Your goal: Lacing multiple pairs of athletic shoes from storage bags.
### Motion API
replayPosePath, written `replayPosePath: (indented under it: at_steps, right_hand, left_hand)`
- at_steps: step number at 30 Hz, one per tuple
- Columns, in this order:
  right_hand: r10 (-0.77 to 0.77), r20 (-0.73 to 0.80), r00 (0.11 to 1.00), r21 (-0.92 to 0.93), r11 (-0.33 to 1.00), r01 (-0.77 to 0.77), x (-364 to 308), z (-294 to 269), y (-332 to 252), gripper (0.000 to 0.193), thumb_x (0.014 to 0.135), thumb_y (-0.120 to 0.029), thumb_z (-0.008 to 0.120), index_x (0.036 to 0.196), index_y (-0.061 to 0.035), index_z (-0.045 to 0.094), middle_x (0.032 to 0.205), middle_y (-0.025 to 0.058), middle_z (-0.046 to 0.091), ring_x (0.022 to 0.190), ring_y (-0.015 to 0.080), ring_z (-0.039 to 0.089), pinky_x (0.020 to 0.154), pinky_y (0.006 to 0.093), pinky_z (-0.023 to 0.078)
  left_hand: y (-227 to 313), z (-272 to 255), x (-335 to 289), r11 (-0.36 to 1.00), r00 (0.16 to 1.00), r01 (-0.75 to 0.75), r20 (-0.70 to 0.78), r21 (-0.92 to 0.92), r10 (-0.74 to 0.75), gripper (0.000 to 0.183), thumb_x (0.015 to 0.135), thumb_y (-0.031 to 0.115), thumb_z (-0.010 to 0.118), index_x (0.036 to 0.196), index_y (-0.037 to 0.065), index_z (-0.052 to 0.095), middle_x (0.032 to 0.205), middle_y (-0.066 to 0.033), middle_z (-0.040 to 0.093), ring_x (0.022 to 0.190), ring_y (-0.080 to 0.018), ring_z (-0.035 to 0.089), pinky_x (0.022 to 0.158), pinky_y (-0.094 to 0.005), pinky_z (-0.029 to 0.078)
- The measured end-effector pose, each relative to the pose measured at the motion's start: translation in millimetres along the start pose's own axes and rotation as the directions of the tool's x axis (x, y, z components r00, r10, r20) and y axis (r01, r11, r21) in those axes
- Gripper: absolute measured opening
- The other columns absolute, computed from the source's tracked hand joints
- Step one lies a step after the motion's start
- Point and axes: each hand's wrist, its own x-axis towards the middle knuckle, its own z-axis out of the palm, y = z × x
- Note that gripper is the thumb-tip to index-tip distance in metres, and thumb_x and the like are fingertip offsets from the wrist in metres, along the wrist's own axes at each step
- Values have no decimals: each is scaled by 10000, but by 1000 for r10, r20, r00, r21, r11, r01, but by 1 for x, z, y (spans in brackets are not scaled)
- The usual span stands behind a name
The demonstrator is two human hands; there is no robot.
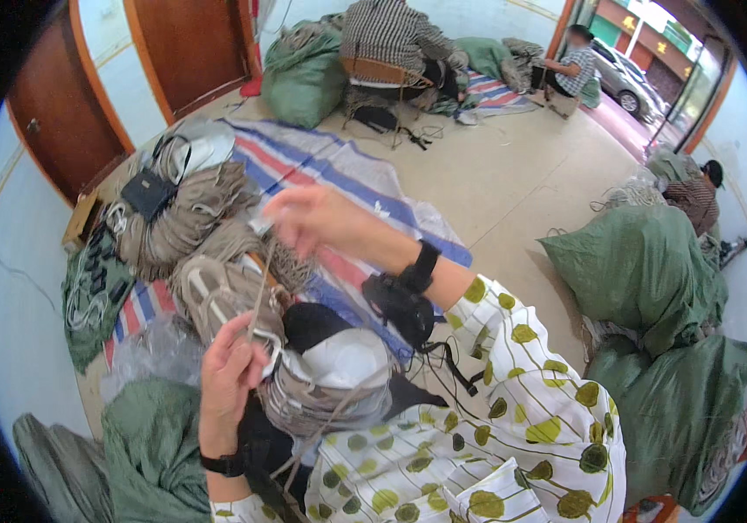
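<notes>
My right hand [321, 222] is raised over the striped sheet, blurred by motion, its fingers closed on a beige shoelace [262, 288]. A small whitish bit shows at its fingertips; I cannot make out what it is. Lower left, my left hand [232, 359] pinches the same lace, which runs up between both hands. On my lap, beside the left hand, rests a stack of grey-beige shoe uppers [325, 405] with white lining. A similar upper [212, 288] lies just beyond the left hand. Both wrists wear black straps.
More bundled uppers [186, 218] lie on the striped sheet [339, 174], with a black pouch [149, 193] on top. Green sacks stand at the right [639, 270] and lower left [151, 436]. A person [391, 44] sits at the back; others sit near the doorway and right wall.
</notes>
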Motion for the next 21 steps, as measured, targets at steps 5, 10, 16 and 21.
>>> replayPosePath:
  at_steps: [5, 10, 16, 21]
  right_hand:
    - [72, -520, 851, 719, 574, 392, 2, -189, 38, 133, 835, 15, 535, 967, 31, 526, 823, 66, 576, 512, 63, 448, 492, 163, 415]
    - [316, -607, 729, 772, 453, 447, -31, -263, 79, 149, 853, -13, 524, 997, 23, 515, 847, 93, 589, 515, 69, 458, 497, 178, 446]
    - [370, -619, 693, 756, 519, 399, -44, -264, 106, 167, 851, 6, 502, 1015, 33, 510, 884, 112, 601, 584, 113, 533, 595, 223, 522]
    - [406, -716, 568, 680, 589, 435, -63, -268, 103, 188, 842, 43, 470, 1025, 46, 512, 908, 122, 609, 659, 156, 580, 657, 250, 535]
  left_hand:
    - [-3, -85, 8, 925, 996, 80, 60, -371, -62, 311, 828, 93, 529, 1127, 24, 477, 591, 32, 389, 434, -36, 290, 399, -176, 221]
    - [20, -199, -4, 841, 921, -265, -382, -471, 77, 260, 882, 47, 463, 1142, 44, 471, 715, 24, 432, 455, -26, 288, 398, -172, 229]
    - [47, -375, -105, 865, 741, -450, -634, -223, 222, 314, 928, 50, 399, 1240, 17, 416, 744, -3, 457, 451, -43, 267, 387, -188, 228]
    - [70, -377, -168, 862, 529, -477, -840, -172, 125, 374, 931, 63, 383, 1302, 19, 361, 683, 12, 384, 459, -46, 254, 394, -193, 231]
